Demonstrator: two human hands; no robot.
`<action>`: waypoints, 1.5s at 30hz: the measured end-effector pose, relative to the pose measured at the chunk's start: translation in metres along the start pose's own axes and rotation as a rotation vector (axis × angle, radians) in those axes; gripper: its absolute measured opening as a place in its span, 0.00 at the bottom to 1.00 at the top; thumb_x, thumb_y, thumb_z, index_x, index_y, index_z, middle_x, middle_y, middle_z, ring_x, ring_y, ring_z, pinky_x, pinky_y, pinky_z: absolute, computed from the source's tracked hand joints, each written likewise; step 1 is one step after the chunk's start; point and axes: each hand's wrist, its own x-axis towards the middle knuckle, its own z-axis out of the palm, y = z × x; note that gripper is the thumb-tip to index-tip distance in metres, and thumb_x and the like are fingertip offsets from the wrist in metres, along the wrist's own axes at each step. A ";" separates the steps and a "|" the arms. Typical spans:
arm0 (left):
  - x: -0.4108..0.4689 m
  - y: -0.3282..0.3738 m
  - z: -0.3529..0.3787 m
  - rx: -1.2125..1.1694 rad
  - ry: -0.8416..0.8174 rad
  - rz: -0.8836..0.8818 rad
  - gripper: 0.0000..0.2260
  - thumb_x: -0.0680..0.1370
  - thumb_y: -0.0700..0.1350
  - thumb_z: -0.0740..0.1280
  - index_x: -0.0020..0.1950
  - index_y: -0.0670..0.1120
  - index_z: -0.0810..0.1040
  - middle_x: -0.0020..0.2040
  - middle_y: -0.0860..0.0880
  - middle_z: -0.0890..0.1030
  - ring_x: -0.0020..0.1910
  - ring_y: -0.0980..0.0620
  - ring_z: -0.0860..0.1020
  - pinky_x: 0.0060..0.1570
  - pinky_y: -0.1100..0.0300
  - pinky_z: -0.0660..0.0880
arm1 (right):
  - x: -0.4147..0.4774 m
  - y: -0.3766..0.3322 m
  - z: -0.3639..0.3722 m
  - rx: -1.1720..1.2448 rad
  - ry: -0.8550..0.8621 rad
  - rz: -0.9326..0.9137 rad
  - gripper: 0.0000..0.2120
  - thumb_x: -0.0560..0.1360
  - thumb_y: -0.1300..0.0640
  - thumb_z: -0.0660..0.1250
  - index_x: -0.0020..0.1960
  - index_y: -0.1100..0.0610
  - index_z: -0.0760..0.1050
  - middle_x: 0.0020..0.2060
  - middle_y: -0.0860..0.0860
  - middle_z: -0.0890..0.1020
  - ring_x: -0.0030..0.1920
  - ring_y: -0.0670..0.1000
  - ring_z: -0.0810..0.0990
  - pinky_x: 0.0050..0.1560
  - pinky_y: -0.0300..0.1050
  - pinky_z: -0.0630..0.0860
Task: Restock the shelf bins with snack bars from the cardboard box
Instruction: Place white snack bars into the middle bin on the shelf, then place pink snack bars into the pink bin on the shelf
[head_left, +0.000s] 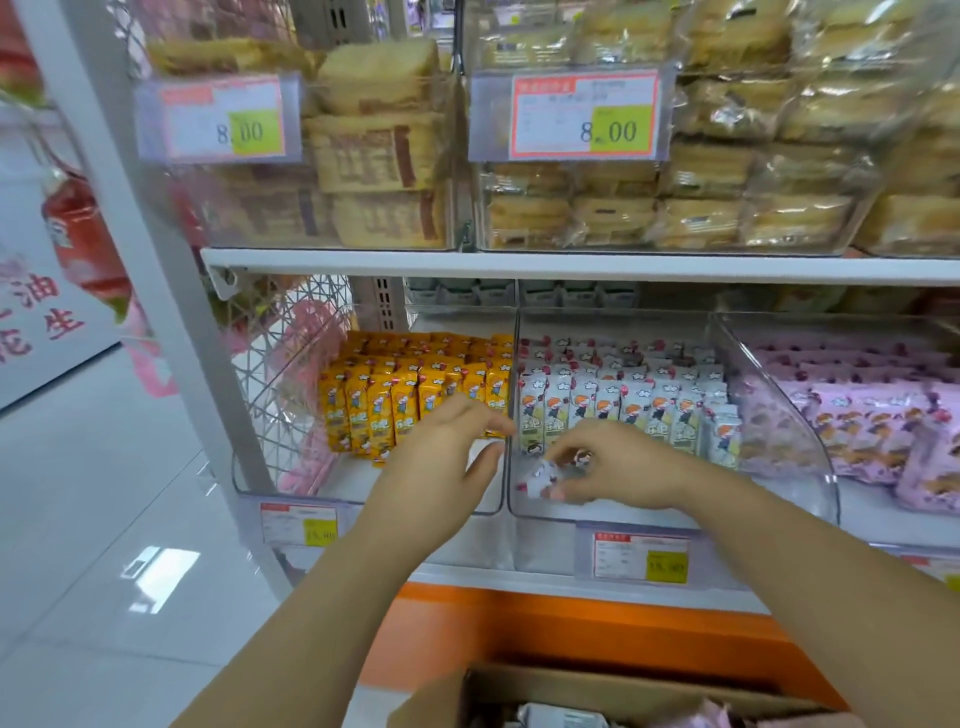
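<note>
Because the cardboard box (597, 686) sits open right below the shelf, with a few wrapped bars (561, 717) showing inside, both arms only have to reach up over it to the lower shelf. The right hand (618, 462) is inside the front of the middle bin (779, 499), its fingertips curled and pinching a white snack bar (543, 478) above the bare strip behind the front wall. That is probably the next open slot in front of the standing white bars (623, 400). The left hand (447, 441) holds nothing. Its fingers are straight and close together with the thumb apart, and it hovers at the divider beside the yellow bars (395, 405) in the left bin (291, 483), apparently ready to steady a row. Whether it touches them I cannot tell. Pink packs (872, 431) fill the right-hand bin. On the shelf above, bread packs (701, 156) are stacked behind a price tag (584, 114).
</note>
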 end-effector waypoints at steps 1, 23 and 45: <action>0.002 0.005 0.000 0.002 0.013 0.024 0.07 0.78 0.40 0.66 0.54 0.46 0.80 0.49 0.57 0.73 0.48 0.55 0.75 0.50 0.59 0.73 | -0.007 0.000 -0.005 0.097 0.043 0.003 0.12 0.72 0.55 0.73 0.54 0.57 0.79 0.46 0.45 0.79 0.41 0.40 0.77 0.46 0.30 0.75; 0.095 0.095 0.139 -0.104 -0.343 -0.228 0.15 0.78 0.47 0.68 0.62 0.43 0.73 0.50 0.47 0.79 0.35 0.51 0.75 0.36 0.59 0.72 | -0.133 0.098 -0.041 0.138 0.646 0.200 0.20 0.75 0.54 0.68 0.66 0.44 0.71 0.62 0.45 0.74 0.52 0.43 0.74 0.52 0.38 0.70; 0.018 0.119 0.110 -0.233 0.011 -0.039 0.09 0.80 0.40 0.63 0.58 0.47 0.77 0.48 0.55 0.75 0.42 0.62 0.75 0.40 0.72 0.71 | -0.160 0.071 0.032 -0.044 1.052 -0.130 0.09 0.74 0.56 0.63 0.48 0.58 0.79 0.46 0.50 0.79 0.49 0.48 0.75 0.52 0.37 0.70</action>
